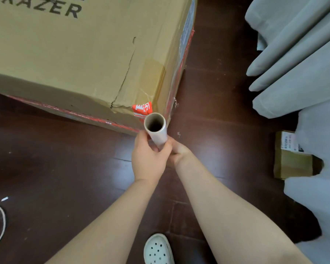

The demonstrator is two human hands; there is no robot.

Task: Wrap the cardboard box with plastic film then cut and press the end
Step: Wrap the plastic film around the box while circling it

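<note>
Head view: left hand point(149, 159) and right hand point(178, 151) grip the upright clear plastic film roll point(157, 133) at the corner of the large brown cardboard box point(74, 54) (probably to lead film tautly round).

Cardboard box point(74, 54) on dark wooden floor point(46, 159), film roll point(156, 130) upright at its near right corner, left grip point(149, 159) and right grip point(179, 152) both curled round the roll, grey curtain point(293, 54) right, white clog point(158, 248) near.

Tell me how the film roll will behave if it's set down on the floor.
The film roll is a round tube with a hollow core, so probably stiff and fairly light. Laid sideways on the smooth floor it would likely roll. Its glossy wrap looks slippery.
</note>
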